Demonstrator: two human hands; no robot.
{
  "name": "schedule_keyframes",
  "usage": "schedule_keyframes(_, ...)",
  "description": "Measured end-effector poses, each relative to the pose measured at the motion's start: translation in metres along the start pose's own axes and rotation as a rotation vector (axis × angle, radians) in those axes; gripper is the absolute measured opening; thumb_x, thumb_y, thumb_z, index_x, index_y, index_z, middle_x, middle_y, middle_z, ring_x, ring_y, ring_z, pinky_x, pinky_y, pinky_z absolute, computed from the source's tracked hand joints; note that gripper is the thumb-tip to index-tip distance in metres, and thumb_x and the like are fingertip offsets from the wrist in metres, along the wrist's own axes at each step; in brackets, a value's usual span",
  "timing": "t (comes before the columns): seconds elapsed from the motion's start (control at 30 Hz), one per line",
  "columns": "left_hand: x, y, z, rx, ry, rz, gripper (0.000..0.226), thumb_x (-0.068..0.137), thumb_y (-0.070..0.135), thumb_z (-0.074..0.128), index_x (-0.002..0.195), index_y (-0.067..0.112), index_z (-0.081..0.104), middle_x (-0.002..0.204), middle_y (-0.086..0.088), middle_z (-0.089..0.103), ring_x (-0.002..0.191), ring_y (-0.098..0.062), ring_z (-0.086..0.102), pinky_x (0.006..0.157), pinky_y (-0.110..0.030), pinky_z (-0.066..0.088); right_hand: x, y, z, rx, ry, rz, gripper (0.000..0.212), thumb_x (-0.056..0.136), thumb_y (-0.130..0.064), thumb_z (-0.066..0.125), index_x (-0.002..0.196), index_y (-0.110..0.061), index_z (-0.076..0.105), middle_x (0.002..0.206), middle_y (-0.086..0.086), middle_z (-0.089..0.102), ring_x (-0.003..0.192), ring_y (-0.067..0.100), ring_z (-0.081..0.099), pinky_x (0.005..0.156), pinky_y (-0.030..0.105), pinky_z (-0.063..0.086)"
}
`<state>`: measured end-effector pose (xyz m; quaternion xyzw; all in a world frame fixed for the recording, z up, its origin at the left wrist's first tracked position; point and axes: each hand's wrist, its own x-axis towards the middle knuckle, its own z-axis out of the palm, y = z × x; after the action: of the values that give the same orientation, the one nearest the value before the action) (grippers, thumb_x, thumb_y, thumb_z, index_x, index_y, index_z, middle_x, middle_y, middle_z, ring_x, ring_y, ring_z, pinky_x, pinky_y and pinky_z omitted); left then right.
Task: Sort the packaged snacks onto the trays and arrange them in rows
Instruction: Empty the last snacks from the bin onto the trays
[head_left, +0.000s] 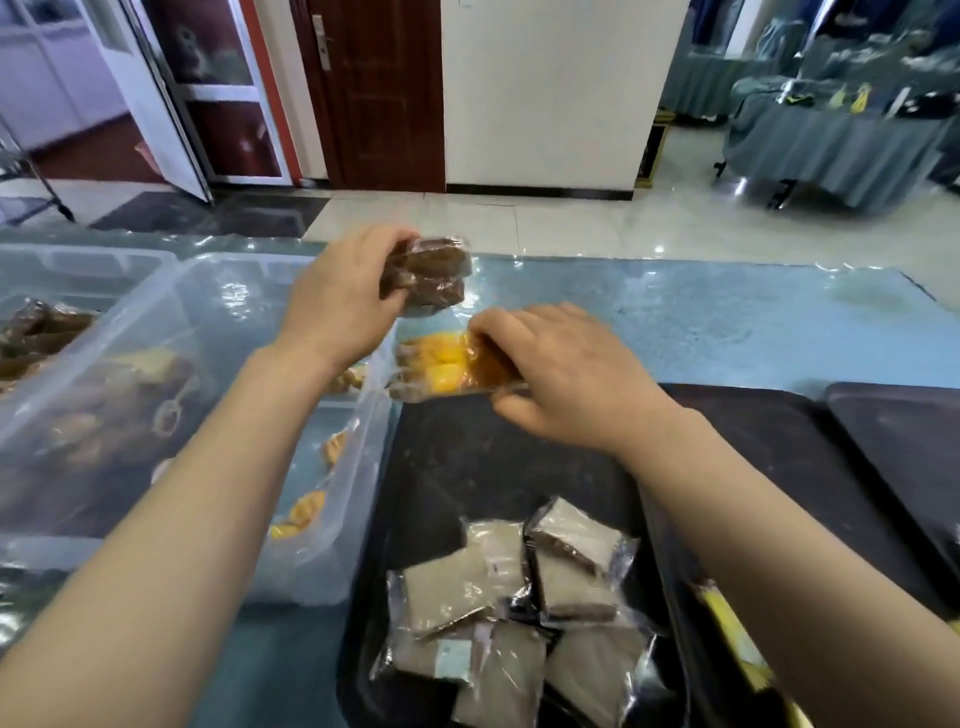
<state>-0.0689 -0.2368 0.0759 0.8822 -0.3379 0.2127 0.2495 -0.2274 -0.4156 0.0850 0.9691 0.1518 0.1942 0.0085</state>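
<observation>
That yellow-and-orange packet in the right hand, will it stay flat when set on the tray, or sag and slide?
The yellow-and-orange packet looks fairly floppy: it spans out from the right hand in clear film with lumpy contents, so it may sag. The glossy wrap probably slips on the black tray. It seems light, since the fingers hold it by one end.

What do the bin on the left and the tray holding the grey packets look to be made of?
The bin: translucent plastic, likely; contents show hazily through its glossy walls. The tray: dark, matte, scuffed with pale scratches, perhaps plastic or coated metal; the picture cannot settle which.
</observation>
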Motion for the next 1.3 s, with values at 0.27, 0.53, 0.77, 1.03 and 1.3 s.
schedule_keyframes(0.27,-0.083,0.034,0.07,-0.136,-0.085,-0.066,0.053,0.077,0.003,0.072,0.125,0.019,0.056,0.122,-0.002,0.061,0.113,-0.024,0.056,0.098,-0.041,0.046,-0.101,0.043,0.049,0.181,-0.1,0.131,0.048,0.076,-0.028,0.066,0.122,-0.027,0.052,0.119,-0.011,0.06,0.113,0.014,0.053,0.098,0.031,0.036)
schedule_keyframes(0.53,-0.137,0.065,0.118,-0.239,-0.115,-0.086,0.043,0.082,0.005,0.069,0.121,0.022,0.06,0.119,0.008,0.059,0.115,-0.009,0.051,0.102,-0.02,0.036,-0.172,0.049,0.085,0.407,-0.091,0.538,0.029,0.075,-0.021,0.066,0.101,-0.033,0.058,0.089,-0.02,0.06,0.086,0.005,0.055,0.081,0.031,0.047)
schedule_keyframes(0.77,-0.198,0.079,0.179,-0.175,-0.409,0.039,0.052,0.074,0.002,0.072,0.119,0.023,0.06,0.12,0.01,0.055,0.114,-0.011,0.05,0.102,-0.032,0.043,-0.228,0.055,0.097,0.437,-0.085,0.85,0.045,0.078,-0.027,0.074,0.118,-0.036,0.055,0.105,-0.021,0.059,0.1,0.009,0.056,0.092,0.037,0.048)
schedule_keyframes(1.03,-0.223,0.099,0.185,-0.032,-0.812,0.03,0.067,0.077,0.07,0.041,0.134,0.034,0.043,0.137,0.017,0.035,0.13,-0.008,0.031,0.11,-0.029,0.033,-0.266,0.076,0.099,0.449,-0.137,0.899,0.045,0.078,-0.025,0.075,0.118,-0.032,0.056,0.1,-0.02,0.056,0.096,0.009,0.055,0.085,0.029,0.047)
schedule_keyframes(1.3,-0.172,0.158,0.2,0.09,-0.674,-0.095,0.056,0.08,0.064,0.023,0.106,0.034,0.063,0.112,0.014,0.062,0.111,-0.014,0.056,0.093,-0.035,0.042,-0.321,0.132,0.077,0.516,-0.085,0.847,0.037,0.079,-0.024,0.074,0.112,-0.032,0.058,0.092,-0.025,0.058,0.089,0.008,0.06,0.082,0.034,0.051)
